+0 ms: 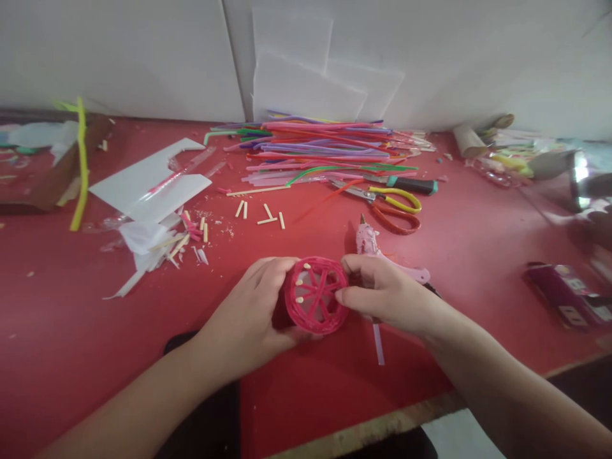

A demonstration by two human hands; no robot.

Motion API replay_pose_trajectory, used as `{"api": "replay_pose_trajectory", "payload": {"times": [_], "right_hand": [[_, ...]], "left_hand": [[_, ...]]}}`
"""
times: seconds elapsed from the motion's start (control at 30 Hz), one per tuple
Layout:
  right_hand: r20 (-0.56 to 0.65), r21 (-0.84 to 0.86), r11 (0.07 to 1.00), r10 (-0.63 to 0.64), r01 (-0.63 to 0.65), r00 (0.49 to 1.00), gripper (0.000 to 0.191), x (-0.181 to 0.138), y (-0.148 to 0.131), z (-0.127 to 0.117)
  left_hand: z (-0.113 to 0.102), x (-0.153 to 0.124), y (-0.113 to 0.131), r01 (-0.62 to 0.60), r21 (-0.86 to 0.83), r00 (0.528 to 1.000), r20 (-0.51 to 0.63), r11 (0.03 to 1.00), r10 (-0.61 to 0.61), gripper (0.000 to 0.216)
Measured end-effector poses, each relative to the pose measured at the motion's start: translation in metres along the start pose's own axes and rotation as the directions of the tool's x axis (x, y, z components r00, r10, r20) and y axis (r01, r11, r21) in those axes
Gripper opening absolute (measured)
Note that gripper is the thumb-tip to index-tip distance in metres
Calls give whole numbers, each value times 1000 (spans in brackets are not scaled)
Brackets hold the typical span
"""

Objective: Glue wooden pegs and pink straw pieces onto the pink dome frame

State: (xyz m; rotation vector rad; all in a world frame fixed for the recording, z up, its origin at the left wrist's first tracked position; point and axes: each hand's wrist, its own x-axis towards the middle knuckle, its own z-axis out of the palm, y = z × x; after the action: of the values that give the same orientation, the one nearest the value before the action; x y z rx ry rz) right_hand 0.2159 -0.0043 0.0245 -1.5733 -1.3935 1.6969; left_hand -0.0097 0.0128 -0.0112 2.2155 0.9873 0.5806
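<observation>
Between my hands is a round pink craft piece [318, 324], a ring with crossing pink strips like wheel spokes and a few short pale stick ends on its left side. My left hand [253, 306] wraps round its left edge, fingers behind and thumb beneath. My right hand [382, 287] pinches the right rim, thumb on the front; whether it also holds something small is hidden. Just behind my right hand lies a pink glue gun [367, 239], nozzle pointing away, with a pale glue stick [378, 344] showing below my hand.
Scissors [396, 207] and a teal-black handled tool [412, 185] lie before a pile of coloured pipe cleaners [329, 146]. Cut wooden sticks [268, 213], white board pieces [153, 178] and scraps are at left; a purple pack [568, 293] is at right. The red table's front edge [373, 427] is close.
</observation>
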Motion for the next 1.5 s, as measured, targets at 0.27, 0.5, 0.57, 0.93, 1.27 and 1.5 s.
{"api": "replay_pose_trajectory", "payload": {"times": [0.27, 0.5, 0.57, 0.93, 1.27, 1.5], "right_hand": [[-305, -319, 897, -404, 307, 862, 21, -11, 2, -2], [12, -671, 327, -893, 665, 450, 16, -8, 7, -2], [56, -701, 267, -904, 661, 424, 17, -6, 8, -3], [83, -699, 254, -900, 669, 429, 19, -3, 12, 0], [73, -675, 255, -911, 692, 407, 18, -1, 13, 1], [51, -662, 278, -910, 696, 412, 19, -1, 14, 2]], "left_hand": [[1, -4, -1, 68, -30, 997, -26, 997, -69, 73], [2, -9, -3, 61, -126, 995, -66, 990, -70, 93], [3, -10, -4, 35, -166, 993, -109, 986, -54, 95], [2, -13, -6, -24, -222, 992, -127, 975, -5, 97], [-2, -8, -4, -128, -118, 987, -114, 985, 115, 84], [-4, -8, -2, -108, -73, 991, -86, 991, 102, 86]]}}
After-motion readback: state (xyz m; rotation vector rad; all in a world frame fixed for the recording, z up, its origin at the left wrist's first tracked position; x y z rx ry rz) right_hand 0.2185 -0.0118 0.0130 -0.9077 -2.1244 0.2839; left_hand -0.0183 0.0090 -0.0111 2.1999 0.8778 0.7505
